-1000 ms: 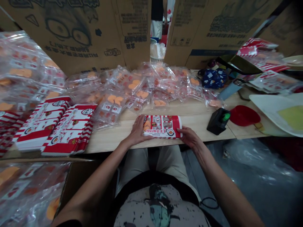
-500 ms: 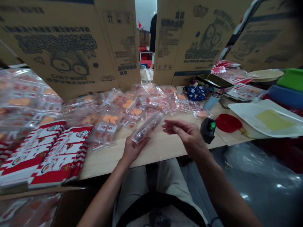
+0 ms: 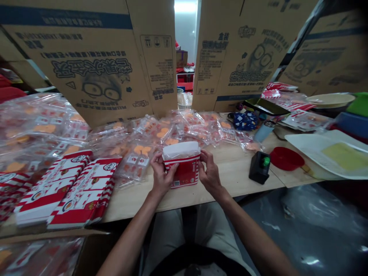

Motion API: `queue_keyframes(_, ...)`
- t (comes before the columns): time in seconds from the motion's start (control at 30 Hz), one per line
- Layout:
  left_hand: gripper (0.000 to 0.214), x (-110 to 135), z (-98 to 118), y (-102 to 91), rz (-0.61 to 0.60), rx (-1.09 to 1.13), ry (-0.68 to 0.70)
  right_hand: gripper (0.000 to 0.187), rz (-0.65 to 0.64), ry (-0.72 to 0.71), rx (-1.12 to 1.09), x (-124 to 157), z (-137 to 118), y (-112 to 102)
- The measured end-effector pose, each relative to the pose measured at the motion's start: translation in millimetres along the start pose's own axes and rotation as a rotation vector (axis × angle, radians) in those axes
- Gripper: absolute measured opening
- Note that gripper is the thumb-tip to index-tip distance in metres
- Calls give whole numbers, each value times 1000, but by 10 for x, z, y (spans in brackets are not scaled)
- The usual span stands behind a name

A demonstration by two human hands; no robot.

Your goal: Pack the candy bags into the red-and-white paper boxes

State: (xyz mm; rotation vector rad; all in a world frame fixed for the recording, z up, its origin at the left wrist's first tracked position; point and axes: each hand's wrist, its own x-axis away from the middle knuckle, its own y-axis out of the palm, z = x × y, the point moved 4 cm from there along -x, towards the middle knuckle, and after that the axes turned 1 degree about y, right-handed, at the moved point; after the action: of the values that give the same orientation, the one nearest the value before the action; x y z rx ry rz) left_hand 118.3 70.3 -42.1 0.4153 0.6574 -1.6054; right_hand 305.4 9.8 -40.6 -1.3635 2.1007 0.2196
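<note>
A small red-and-white striped cardboard box point(image 3: 186, 172) stands upright at the front of the table, its white top flap raised. Clear plastic wrapping point(image 3: 181, 154) shows in the mouth of the box; what lies deeper is hidden. My left hand point(image 3: 161, 175) grips the box's left side, thumb on the front and fingers behind. On the opposite side, my right hand point(image 3: 211, 176) is closed on the right edge. Behind the box lie many clear packets point(image 3: 138, 159) with orange and red pieces inside. Flat printed boxes point(image 3: 83, 191) are stacked to the left.
Large brown cartons point(image 3: 109, 76) wall off the table's back. To the right are a black stamp-like block point(image 3: 259, 167), a red pan point(image 3: 287, 159), a light blue cup point(image 3: 263, 131) and a white tray point(image 3: 310, 140). An open carton point(image 3: 97, 239) with packets sits low left.
A clear plastic packet was in my left hand and my right hand was open. Now both hands hold the red-and-white box, with clear plastic in its mouth. The view has shifted slightly.
</note>
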Motion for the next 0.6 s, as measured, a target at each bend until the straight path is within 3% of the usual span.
queue_keyframes(0.17,34,51,4,-99,-41,-221,116,46,-52,-131,135,25,49,-106)
queue_keyframes(0.37,26,35,78,-152,-96,-121,152,53,-117,-385,210,40,14,-253)
queue_keyframes(0.53,17,-53,230,-166,-71,-136,186,51,-47,-276,189,48,-7,-256)
queue_keyframes(0.6,12,-107,360,-161,-73,-182,227,50,-22,-314,174,61,-54,-229)
